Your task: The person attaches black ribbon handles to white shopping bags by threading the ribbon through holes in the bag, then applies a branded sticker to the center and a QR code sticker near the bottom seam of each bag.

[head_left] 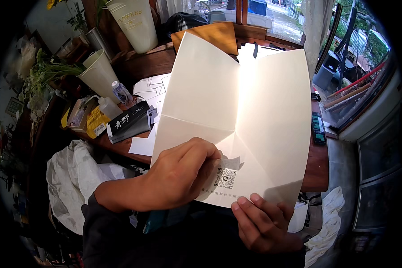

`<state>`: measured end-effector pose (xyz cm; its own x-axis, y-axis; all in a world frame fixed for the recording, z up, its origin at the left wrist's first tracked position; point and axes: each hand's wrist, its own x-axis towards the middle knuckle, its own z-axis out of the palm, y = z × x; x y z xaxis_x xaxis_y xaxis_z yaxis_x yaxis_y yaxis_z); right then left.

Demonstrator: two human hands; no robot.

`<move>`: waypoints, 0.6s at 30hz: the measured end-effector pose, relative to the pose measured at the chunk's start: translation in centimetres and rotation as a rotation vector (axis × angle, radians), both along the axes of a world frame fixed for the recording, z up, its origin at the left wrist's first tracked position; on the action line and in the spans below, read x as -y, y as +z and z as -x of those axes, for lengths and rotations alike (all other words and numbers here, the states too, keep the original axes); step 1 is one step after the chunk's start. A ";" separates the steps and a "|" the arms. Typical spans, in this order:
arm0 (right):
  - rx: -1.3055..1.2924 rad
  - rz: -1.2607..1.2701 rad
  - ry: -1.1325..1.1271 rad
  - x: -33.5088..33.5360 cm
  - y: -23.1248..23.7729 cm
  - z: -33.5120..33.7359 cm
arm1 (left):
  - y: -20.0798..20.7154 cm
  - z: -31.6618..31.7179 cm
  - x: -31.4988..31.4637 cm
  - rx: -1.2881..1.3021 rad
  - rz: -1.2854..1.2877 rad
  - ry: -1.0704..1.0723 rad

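Observation:
A large cream sheet of folded card (277,98) stands open in front of me, its creases meeting near the middle. My right hand (264,222) grips its lower edge, fingers on the printed face. Over the lower left part, my left hand (176,172) is closed in a pinch. From its fingertips sticks out a small, pale, translucent strip (232,162) that looks like tape, just above a black square code (226,178) printed on the card. Whether the strip is stuck to the card, I cannot tell. The left thumb is mostly hidden.
On the wooden table left of the card lie a black box (128,121), a squeeze bottle (108,108), a small clear bottle (122,93) and a yellow packet (96,121). White buckets (136,27) stand farther back. A phone (317,128) rests at the right table edge.

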<state>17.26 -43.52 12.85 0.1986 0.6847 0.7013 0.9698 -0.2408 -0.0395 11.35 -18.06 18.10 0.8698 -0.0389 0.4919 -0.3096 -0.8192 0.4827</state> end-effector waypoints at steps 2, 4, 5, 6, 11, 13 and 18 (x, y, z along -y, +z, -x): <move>0.002 -0.005 0.006 0.0 -0.1 -0.1 | 0.0 0.1 0.0 -0.011 -0.001 0.005; -0.011 0.010 0.001 0.1 0.1 0.0 | 0.2 0.2 -0.1 -0.019 -0.008 0.015; -0.018 0.017 0.000 0.1 0.2 0.0 | 0.4 0.5 -0.1 -0.056 0.076 0.090; -0.021 0.019 0.000 0.1 0.2 0.0 | 0.7 0.7 0.0 -0.092 0.160 0.165; -0.019 0.020 -0.001 0.2 0.1 0.0 | 1.1 -0.6 -0.9 0.280 -0.292 -0.121; -0.023 0.005 0.004 0.2 0.0 0.1 | 1.0 -0.4 -0.9 0.356 -0.383 -0.204; -0.031 -0.007 0.007 0.2 -0.3 0.2 | -0.3 0.2 -0.8 0.405 -0.422 -0.266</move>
